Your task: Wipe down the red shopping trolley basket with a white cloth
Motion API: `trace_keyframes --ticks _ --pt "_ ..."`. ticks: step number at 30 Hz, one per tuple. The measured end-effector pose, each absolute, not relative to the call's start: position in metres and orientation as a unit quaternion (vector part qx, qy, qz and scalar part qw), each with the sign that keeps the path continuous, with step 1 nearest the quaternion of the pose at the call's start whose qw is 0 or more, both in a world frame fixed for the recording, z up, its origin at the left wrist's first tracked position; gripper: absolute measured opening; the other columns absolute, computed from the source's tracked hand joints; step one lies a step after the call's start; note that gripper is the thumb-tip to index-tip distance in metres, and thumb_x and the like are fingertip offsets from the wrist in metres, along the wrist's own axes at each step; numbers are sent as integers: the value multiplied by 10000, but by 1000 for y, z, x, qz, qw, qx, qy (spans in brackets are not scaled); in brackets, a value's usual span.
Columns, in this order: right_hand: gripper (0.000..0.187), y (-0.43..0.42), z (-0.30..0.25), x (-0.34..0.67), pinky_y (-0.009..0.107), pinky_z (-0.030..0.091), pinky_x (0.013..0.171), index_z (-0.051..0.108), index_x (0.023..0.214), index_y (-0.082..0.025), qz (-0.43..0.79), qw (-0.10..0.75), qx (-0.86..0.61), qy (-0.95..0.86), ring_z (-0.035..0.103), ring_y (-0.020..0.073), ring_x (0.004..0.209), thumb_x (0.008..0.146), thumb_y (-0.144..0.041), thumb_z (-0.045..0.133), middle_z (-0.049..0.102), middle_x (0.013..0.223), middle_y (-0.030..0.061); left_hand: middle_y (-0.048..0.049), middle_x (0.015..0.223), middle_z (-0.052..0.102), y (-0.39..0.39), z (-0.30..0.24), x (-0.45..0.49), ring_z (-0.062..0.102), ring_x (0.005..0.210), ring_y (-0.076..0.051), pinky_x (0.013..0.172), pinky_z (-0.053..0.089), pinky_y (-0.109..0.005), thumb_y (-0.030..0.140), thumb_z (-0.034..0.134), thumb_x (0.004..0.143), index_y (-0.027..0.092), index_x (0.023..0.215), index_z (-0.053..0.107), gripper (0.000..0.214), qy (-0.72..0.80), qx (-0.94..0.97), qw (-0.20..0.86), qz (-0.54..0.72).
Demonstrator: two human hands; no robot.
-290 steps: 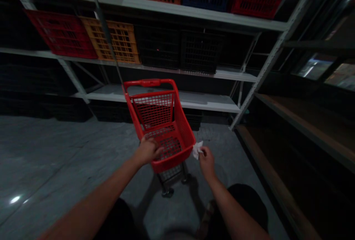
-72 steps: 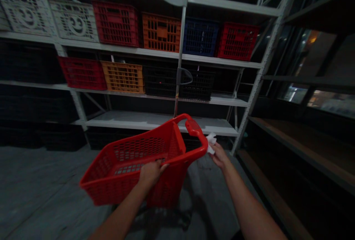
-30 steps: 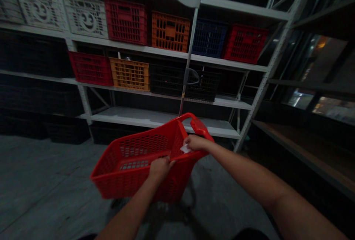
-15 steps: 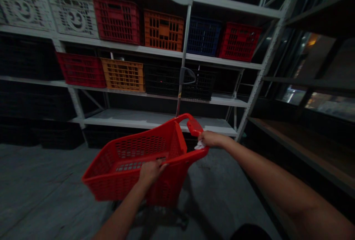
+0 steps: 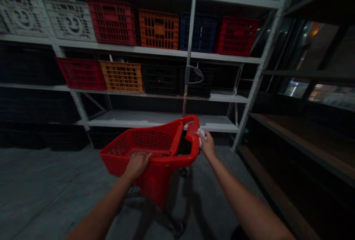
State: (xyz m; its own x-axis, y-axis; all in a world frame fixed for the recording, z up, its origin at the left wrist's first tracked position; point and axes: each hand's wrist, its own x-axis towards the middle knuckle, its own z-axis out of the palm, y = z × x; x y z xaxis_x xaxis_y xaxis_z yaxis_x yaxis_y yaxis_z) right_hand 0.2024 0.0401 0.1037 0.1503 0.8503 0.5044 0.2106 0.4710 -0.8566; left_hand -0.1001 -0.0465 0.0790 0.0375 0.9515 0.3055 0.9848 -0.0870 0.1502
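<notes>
A red plastic shopping cart stands in front of me on the grey floor, its basket turned sideways with the handle to the right. My left hand grips the near rim of the basket. My right hand is closed on a small white cloth and presses it against the red handle at the cart's right end.
Metal shelving along the back wall carries red, orange, blue, black and white crates. A pole with a grey handle stands just behind the cart. Dark wooden shelves run along the right. Open floor lies to the left.
The cart has swung round and levelled. My right hand with the cloth has shifted along the handle's outer side. My left hand keeps its hold on the rim.
</notes>
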Motion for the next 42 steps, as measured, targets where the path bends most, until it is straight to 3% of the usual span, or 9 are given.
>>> trace_keyframes --ticks 2,7,13,17,22,27,33,38,42 --pt "202 8 87 183 211 373 560 504 832 -181 278 658 -438 -546 482 128 622 778 -368 450 540 713 -14 -80 982 639 -55 98 -84 557 938 -183 824 369 -298 433 186 872 175 898 610 497 -665 -712 75 -212" --pt "213 -58 56 149 200 368 526 506 891 -193 324 674 -402 -529 470 114 575 832 -375 413 515 695 -22 -53 729 645 -88 148 -12 591 742 -160 700 390 -263 511 161 859 189 743 595 553 -645 -726 43 -233" --pt "210 18 91 168 251 397 689 514 825 -173 194 653 -471 -560 508 172 774 797 -356 414 557 821 54 -116 824 667 -102 166 47 629 755 -238 631 429 -314 629 163 796 161 985 568 647 -711 -686 21 -154" --pt "187 57 112 178 283 382 766 490 826 -190 168 633 -531 -538 496 195 829 814 -318 355 548 871 86 -158 801 663 -98 161 45 633 765 -273 647 450 -355 584 120 818 123 939 593 671 -741 -659 56 -114" --pt "175 1 90 143 286 379 802 452 803 -213 158 650 -470 -577 488 194 867 852 -280 298 507 880 87 -176 724 659 -96 153 30 639 706 -277 604 462 -371 472 123 858 111 891 604 602 -742 -656 93 -103" --pt "185 -35 77 126 270 377 816 457 875 -195 164 586 -416 -676 487 181 918 844 -219 276 518 933 90 -151 738 669 -98 147 14 640 702 -254 632 463 -376 476 154 858 142 915 595 556 -749 -647 92 -109" --pt "319 35 131 167 259 402 746 480 1086 -159 137 495 -509 -691 538 185 845 795 -282 436 571 954 84 -144 779 668 -104 152 6 633 749 -256 665 450 -369 484 166 856 143 916 599 554 -745 -653 81 -114" --pt "163 62 170 176 239 383 631 622 799 -163 140 321 -552 -757 564 171 720 778 -265 497 631 763 55 -143 751 659 -107 153 8 632 726 -267 624 444 -357 472 137 861 126 918 600 581 -734 -658 102 -131" --pt "156 24 172 139 227 367 650 616 802 -179 102 281 -405 -864 553 146 731 800 -298 514 628 794 30 -152 735 655 -108 151 6 631 694 -271 603 444 -364 464 115 863 120 903 598 594 -720 -669 107 -146"
